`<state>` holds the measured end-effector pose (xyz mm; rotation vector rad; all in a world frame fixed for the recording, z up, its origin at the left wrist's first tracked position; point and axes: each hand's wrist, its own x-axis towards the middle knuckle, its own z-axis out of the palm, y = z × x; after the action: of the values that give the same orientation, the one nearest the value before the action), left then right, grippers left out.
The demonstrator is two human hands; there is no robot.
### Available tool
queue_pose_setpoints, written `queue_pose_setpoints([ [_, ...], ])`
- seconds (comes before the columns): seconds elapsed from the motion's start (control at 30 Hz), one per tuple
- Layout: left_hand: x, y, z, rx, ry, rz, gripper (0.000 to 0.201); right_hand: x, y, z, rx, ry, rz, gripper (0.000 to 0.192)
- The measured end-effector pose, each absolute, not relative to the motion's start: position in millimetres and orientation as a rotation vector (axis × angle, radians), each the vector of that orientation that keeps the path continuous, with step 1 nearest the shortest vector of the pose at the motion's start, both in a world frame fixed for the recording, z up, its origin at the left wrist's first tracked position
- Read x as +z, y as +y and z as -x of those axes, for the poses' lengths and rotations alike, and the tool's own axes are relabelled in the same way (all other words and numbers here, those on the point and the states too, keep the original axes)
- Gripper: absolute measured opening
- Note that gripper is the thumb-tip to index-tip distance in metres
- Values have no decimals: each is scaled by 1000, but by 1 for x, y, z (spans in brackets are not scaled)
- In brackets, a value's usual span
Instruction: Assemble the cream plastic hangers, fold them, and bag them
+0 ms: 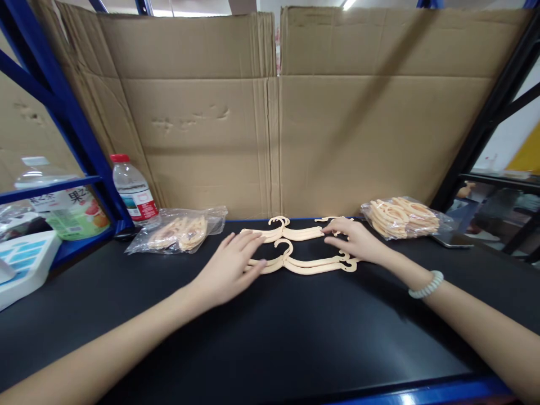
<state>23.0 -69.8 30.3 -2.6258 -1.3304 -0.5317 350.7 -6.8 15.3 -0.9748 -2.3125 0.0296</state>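
Two pairs of cream plastic hangers lie on the black tabletop, a front pair and a back pair, hooks toward the cardboard. My left hand is over their left ends with its fingers stretched out; it covers those ends, and whether it presses on them I cannot tell. At the back pair's right end is my right hand, thumb and fingers apart. More cream hanger pieces show just behind its fingers, partly hidden by them.
A clear bag of cream hangers lies at left, another bag at right, near a flat dark object. A red-capped bottle, a larger bottle and a white-and-blue item stand at left. Cardboard walls the back.
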Motion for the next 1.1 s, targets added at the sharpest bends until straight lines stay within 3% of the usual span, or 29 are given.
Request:
queue_pose_setpoints([
  [0.2, 24, -15, 9, -783, -1430, 2613, 37, 8, 30, -392, -257, -2300, 1210, 25],
  [0.37, 17, 3, 20, -736, -1338, 2665, 34, -5, 37, -386, -233, -2379, 1180, 35],
  [0.83, 13, 2, 16, -676, -1321, 2680, 18, -7, 41, -384, -182, -2359, 1085, 18],
  [1.1, 22, -4, 13, -747, -1319, 2643, 18, -10, 40, -384, -147, -2389, 1044, 27],
])
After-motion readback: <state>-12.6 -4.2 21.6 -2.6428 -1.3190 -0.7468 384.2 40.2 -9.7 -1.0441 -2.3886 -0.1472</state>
